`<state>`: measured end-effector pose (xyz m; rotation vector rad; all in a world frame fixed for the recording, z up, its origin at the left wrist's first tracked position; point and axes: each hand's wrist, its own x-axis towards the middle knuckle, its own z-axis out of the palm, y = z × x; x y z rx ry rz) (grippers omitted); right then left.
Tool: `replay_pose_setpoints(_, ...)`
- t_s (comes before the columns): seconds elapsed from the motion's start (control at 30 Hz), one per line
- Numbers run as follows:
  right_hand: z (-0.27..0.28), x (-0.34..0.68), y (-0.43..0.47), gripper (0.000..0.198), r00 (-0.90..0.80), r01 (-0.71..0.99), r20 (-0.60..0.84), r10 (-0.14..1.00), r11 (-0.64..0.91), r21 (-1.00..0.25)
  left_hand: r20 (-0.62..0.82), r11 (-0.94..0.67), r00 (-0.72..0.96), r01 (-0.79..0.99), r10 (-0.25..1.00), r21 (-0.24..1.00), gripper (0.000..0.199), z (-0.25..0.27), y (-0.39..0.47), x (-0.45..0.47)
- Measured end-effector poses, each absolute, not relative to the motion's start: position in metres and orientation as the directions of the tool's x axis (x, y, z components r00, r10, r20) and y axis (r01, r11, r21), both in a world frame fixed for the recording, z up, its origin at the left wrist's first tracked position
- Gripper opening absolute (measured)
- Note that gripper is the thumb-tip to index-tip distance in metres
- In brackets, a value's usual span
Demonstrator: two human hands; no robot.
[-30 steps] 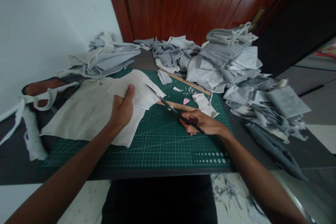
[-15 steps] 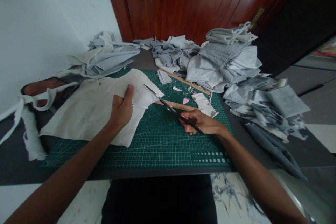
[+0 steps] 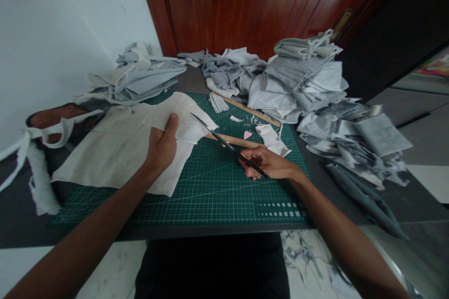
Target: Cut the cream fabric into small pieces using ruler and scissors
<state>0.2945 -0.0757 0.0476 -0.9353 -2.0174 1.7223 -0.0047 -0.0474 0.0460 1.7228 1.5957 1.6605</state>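
Note:
A wide piece of off-white fabric (image 3: 115, 145) is spread over the left part of the green cutting mat (image 3: 217, 196). My left hand (image 3: 163, 142) grips this fabric near its right part, thumb on top and the other fingers hidden beneath. In my right hand (image 3: 264, 162) is a pair of black-handled scissors (image 3: 224, 141), fingers wrapped round the handles. The blades point up and left, and their tip lies over the fabric's right end. Whether the blades are parted I cannot tell.
Wooden rulers (image 3: 238, 141) lie on the mat beside small fabric scraps (image 3: 271, 139). Grey fabric piles (image 3: 294, 79) stand at the back right, with another fabric pile (image 3: 140, 79) at the back left. White fabric strips (image 3: 42, 173) hang at the left; dark folded cloth (image 3: 361, 196) lies right.
Almost nothing differs. The whole view has shifted very slightly; both hands, the fabric and the scissors keep the same places relative to one another.

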Motion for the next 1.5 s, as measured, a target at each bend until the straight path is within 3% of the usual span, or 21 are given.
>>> replay_pose_setpoints(0.2, 0.047, 0.292, -0.076, 0.052, -0.720, 0.279, -0.165, 0.674, 0.064, -0.958, 0.511, -0.363, -0.306, 0.429, 0.804, 0.827, 0.037, 0.044, -0.046, -0.006)
replay_pose_setpoints(0.77, 0.043, 0.294, -0.075, 0.049, -0.729, 0.240, -0.147, 0.669, 0.049, -0.970, 0.569, -0.415, -0.228, 0.483, 0.790, 0.771, 0.021, 0.049, -0.053, 0.000)
replay_pose_setpoints(1.5, 0.044, 0.296, -0.073, 0.050, -0.720, 0.268, -0.134, 0.681, 0.094, -0.959, 0.556, -0.387, -0.201, 0.531, 0.806, 0.754, 0.023, 0.055, -0.058, 0.004)
